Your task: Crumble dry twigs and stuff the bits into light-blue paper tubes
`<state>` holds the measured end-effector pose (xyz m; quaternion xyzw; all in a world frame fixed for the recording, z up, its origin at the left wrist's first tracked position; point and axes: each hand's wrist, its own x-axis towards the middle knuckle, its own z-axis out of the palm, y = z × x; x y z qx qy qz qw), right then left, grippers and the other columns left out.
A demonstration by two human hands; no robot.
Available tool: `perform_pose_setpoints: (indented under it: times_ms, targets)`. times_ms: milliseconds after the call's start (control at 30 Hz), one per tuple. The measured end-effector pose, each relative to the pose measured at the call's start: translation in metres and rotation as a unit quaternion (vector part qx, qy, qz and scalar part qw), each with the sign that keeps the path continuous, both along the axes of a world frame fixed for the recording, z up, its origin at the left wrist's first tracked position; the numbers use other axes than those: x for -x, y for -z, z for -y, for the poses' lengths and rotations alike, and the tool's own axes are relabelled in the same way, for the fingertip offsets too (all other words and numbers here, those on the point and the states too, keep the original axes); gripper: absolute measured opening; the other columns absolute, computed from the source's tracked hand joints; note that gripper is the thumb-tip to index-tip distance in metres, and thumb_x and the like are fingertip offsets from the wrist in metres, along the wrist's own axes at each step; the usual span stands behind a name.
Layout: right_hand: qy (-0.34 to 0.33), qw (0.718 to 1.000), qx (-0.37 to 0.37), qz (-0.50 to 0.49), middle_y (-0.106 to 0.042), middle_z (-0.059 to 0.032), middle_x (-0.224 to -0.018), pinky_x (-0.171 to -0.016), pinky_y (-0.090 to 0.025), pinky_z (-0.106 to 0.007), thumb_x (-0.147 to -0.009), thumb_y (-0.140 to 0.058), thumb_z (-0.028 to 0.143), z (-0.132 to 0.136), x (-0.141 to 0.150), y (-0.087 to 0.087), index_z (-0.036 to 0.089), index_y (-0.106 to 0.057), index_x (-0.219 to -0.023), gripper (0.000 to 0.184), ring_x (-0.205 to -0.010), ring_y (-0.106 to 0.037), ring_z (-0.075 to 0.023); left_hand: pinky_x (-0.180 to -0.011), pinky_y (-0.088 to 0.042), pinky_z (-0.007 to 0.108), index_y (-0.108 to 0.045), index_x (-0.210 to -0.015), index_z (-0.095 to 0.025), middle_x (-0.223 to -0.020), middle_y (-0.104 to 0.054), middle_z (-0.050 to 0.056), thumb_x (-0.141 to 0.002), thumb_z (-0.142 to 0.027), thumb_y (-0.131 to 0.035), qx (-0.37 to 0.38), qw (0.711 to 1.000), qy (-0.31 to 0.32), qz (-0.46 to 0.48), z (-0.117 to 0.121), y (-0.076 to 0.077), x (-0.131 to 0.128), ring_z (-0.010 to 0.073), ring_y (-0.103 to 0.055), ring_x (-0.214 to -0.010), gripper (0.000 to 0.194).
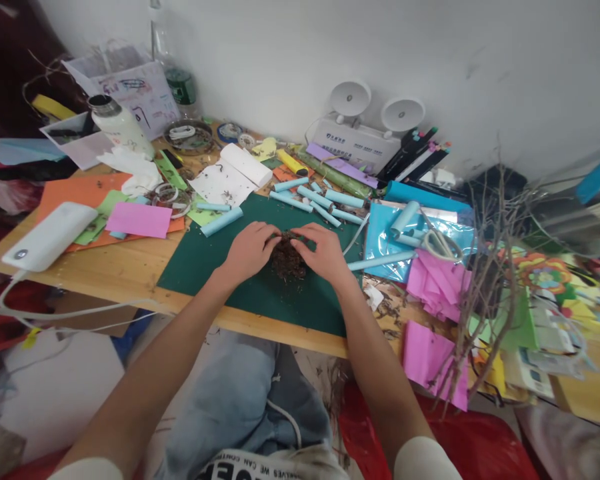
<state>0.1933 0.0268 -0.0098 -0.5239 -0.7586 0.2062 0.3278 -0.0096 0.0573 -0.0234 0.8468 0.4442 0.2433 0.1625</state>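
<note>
Both my hands rest on a dark green cutting mat (pixel 215 260) on the wooden table. Between them lies a small heap of dark brown dried plant bits (pixel 287 261). My left hand (pixel 249 250) curls its fingers against the heap's left side. My right hand (pixel 321 252) curls over its right and top side. Both hands press the heap together from either side. Loose crumbs are scattered on the mat around it.
Several rolled light-blue paper tubes (pixel 314 197) lie behind the mat. White scissors (pixel 443 244) rest on blue foil at the right, by pink paper sheets (pixel 434 279) and bare twigs (pixel 485 280). A white power bank (pixel 50 235), orange paper and a white bottle (pixel 120 127) sit left.
</note>
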Motion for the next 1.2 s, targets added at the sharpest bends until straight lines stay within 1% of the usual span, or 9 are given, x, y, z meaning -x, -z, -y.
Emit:
perform_pose_setpoints:
  times_ms: [100, 167, 333, 467, 633, 733, 867, 1033, 1200]
  targets:
    - [0.012, 0.996, -0.002, 0.090, -0.072, -0.0074, -0.096, -0.088, -0.048, -0.038, -0.087, -0.065, 0.027, -0.007, 0.012, 0.005, 0.024, -0.075, -0.103, 0.019, -0.095, -0.062, -0.0238, -0.088, -0.047, 0.039, -0.068, -0.105, -0.018, -0.099, -0.069, 0.010, -0.094, -0.023, -0.044, 0.006, 0.999, 0.040, -0.009, -0.020, -0.006, -0.003, 0.0253, -0.060, -0.099, 0.027]
    - [0.020, 0.995, -0.010, 0.092, -0.073, -0.0067, -0.092, -0.086, -0.048, -0.038, -0.088, -0.063, 0.023, -0.010, 0.015, 0.007, 0.024, -0.076, -0.095, 0.015, -0.093, -0.062, -0.0233, -0.090, -0.047, 0.039, -0.070, -0.105, -0.018, -0.102, -0.072, 0.010, -0.093, -0.024, -0.046, 0.031, 0.998, 0.052, 0.009, -0.027, -0.008, -0.003, 0.0249, -0.062, -0.099, 0.027]
    - [0.080, 0.986, -0.044, -0.136, -0.074, -0.0044, -0.090, -0.083, -0.052, -0.034, -0.088, -0.063, 0.025, -0.006, 0.007, 0.008, 0.021, -0.073, -0.089, 0.012, -0.086, -0.066, -0.0188, -0.082, -0.053, 0.031, -0.074, -0.103, -0.019, -0.101, -0.076, 0.006, -0.088, -0.034, -0.060, 0.145, 0.971, 0.082, 0.174, -0.028, -0.009, -0.009, 0.0212, -0.068, -0.092, 0.025]
    - [0.120, 0.964, -0.003, -0.238, -0.074, -0.0029, -0.084, -0.076, -0.055, -0.032, -0.084, -0.066, 0.031, -0.001, -0.002, 0.007, 0.020, -0.072, -0.087, 0.013, -0.078, -0.067, -0.0180, -0.081, -0.055, 0.031, -0.077, -0.093, -0.017, -0.090, -0.078, 0.006, -0.086, -0.034, -0.063, 0.152, 0.958, 0.038, 0.240, -0.026, -0.006, -0.013, 0.0217, -0.071, -0.086, 0.023]
    - [0.081, 0.972, -0.001, -0.223, -0.073, -0.0042, -0.094, -0.077, -0.055, -0.032, -0.084, -0.066, 0.032, 0.005, -0.001, 0.004, 0.022, -0.074, -0.095, 0.016, -0.083, -0.067, -0.0178, -0.085, -0.055, 0.033, -0.071, -0.113, -0.019, -0.098, -0.077, 0.007, -0.089, -0.036, -0.060, 0.191, 0.947, 0.060, 0.251, -0.019, -0.004, -0.011, 0.0223, -0.072, -0.093, 0.031]
    - [0.047, 0.975, 0.001, -0.215, -0.073, -0.0043, -0.096, -0.076, -0.055, -0.032, -0.083, -0.068, 0.031, 0.006, 0.004, 0.003, 0.024, -0.076, -0.096, 0.016, -0.082, -0.067, -0.0168, -0.077, -0.054, 0.028, -0.068, -0.103, -0.018, -0.086, -0.076, 0.004, -0.085, -0.035, -0.066, 0.215, 0.937, 0.054, 0.269, -0.014, -0.002, -0.014, 0.0179, -0.071, -0.081, 0.025]
    - [0.080, 0.969, 0.027, -0.233, -0.074, -0.0028, -0.082, -0.073, -0.055, -0.031, -0.080, -0.070, 0.033, 0.004, 0.006, 0.008, 0.023, -0.076, -0.081, 0.012, -0.076, -0.067, -0.0171, -0.064, -0.051, 0.024, -0.067, -0.080, -0.015, -0.070, -0.069, 0.002, -0.083, -0.040, -0.067, 0.236, 0.918, 0.043, 0.314, -0.012, 0.000, -0.018, 0.0134, -0.064, -0.064, 0.025]
    - [0.129, 0.941, 0.057, -0.307, -0.073, -0.0025, -0.079, -0.070, -0.056, -0.032, -0.076, -0.074, 0.037, 0.002, 0.005, 0.015, 0.021, -0.073, -0.082, 0.017, -0.072, -0.066, -0.0173, -0.072, -0.053, 0.028, -0.075, -0.086, -0.015, -0.080, -0.074, 0.005, -0.083, -0.042, -0.068, 0.231, 0.916, 0.024, 0.328, -0.009, 0.002, -0.019, 0.0170, -0.067, -0.074, 0.027]
    - [0.155, 0.922, 0.040, -0.352, -0.072, -0.0031, -0.081, -0.075, -0.058, -0.033, -0.073, -0.074, 0.036, 0.002, 0.010, 0.017, 0.020, -0.070, -0.080, 0.018, -0.076, -0.067, -0.0177, -0.081, -0.056, 0.033, -0.077, -0.094, -0.016, -0.091, -0.077, 0.007, -0.071, -0.039, -0.080, 0.241, 0.902, 0.020, 0.359, -0.006, 0.004, -0.021, 0.0210, -0.071, -0.083, 0.033]
